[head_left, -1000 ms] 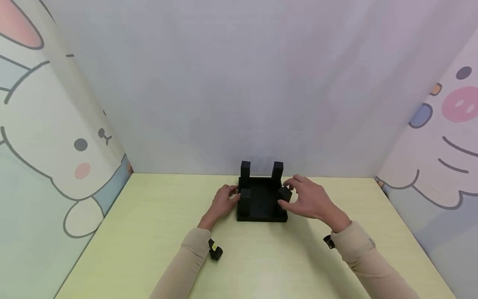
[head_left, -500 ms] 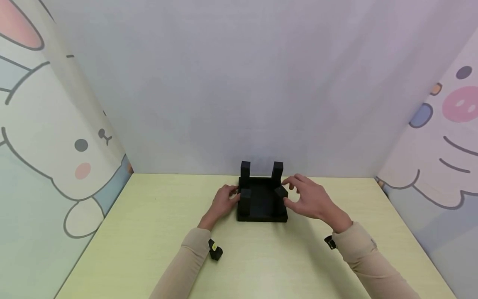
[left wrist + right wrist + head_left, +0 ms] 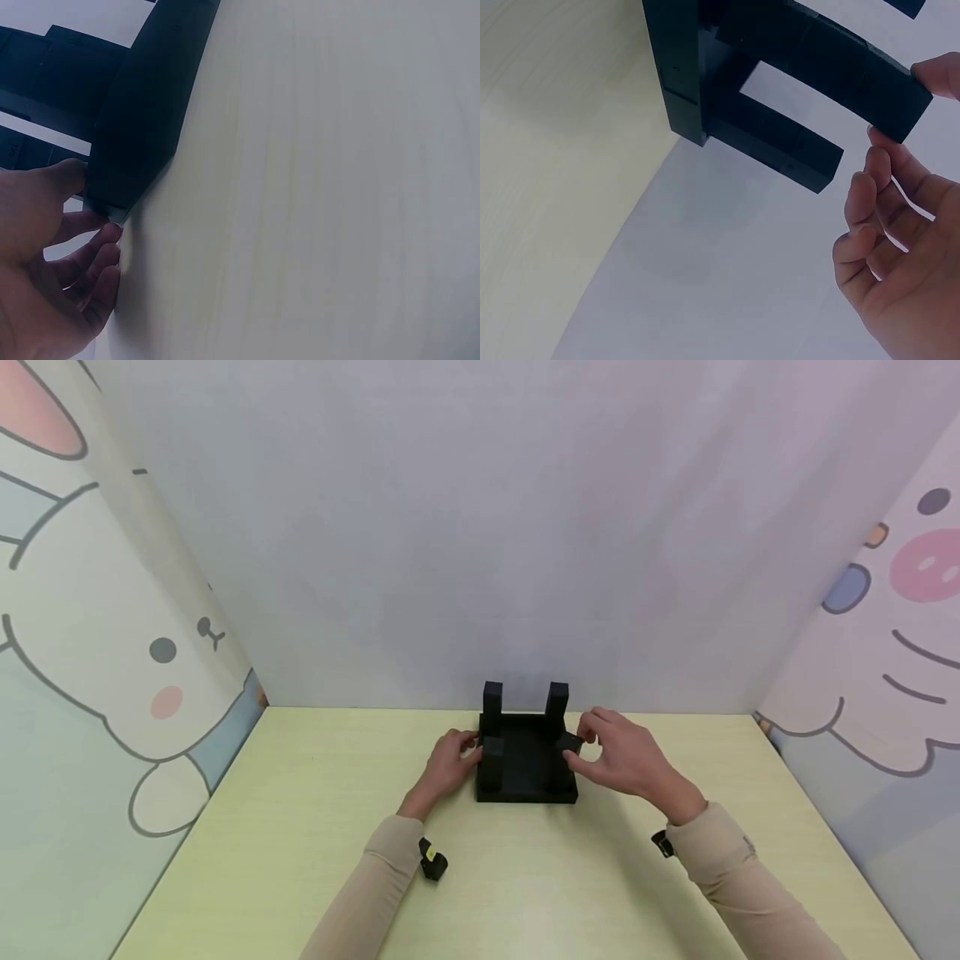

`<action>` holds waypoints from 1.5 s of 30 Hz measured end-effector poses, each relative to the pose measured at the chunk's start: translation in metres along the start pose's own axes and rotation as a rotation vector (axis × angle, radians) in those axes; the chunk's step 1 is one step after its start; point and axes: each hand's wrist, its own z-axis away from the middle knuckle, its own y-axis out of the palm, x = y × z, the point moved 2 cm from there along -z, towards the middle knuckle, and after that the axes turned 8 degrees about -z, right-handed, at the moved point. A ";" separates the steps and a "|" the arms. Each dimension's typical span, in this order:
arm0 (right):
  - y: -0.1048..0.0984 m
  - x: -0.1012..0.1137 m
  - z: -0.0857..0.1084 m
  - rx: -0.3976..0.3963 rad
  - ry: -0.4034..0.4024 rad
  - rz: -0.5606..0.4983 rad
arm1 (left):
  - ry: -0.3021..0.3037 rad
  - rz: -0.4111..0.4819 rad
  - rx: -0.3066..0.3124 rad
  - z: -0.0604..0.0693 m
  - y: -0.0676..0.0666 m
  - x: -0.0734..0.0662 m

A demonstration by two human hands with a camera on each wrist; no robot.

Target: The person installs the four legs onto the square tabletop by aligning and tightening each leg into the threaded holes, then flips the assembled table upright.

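A black square frame (image 3: 525, 796) lies flat on the table, with upright legs at its corners like a small upturned table. My left hand (image 3: 446, 766) holds its left side; in the left wrist view the thumb and fingers grip the dark edge (image 3: 142, 97) from outside. At the front right corner my right hand (image 3: 622, 756) pinches the top of a leg (image 3: 885, 90) between thumb and fingertips. The other fingers curl loosely below it in the right wrist view. Whether this leg is fixed into the corner cannot be told.
The pale wooden table (image 3: 315, 793) stretches around the frame. A white back curtain (image 3: 450, 527) rises just behind the frame. Printed cartoon side panels (image 3: 90, 693) stand left and right. A black wrist device (image 3: 432, 862) sits at my left cuff.
The top of the front right leg shifts left and then back right, turning slightly. My right thumb and fingers change position on it. My left hand stays in place.
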 end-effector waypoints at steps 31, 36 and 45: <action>-0.003 0.004 -0.001 0.063 -0.036 0.000 | -0.007 0.012 0.007 0.001 -0.001 -0.001; -0.003 0.003 -0.001 0.030 -0.030 0.041 | -0.012 0.013 0.005 0.000 0.000 -0.001; -0.007 0.005 0.001 0.062 0.001 0.037 | 0.005 0.011 0.003 0.000 -0.002 0.000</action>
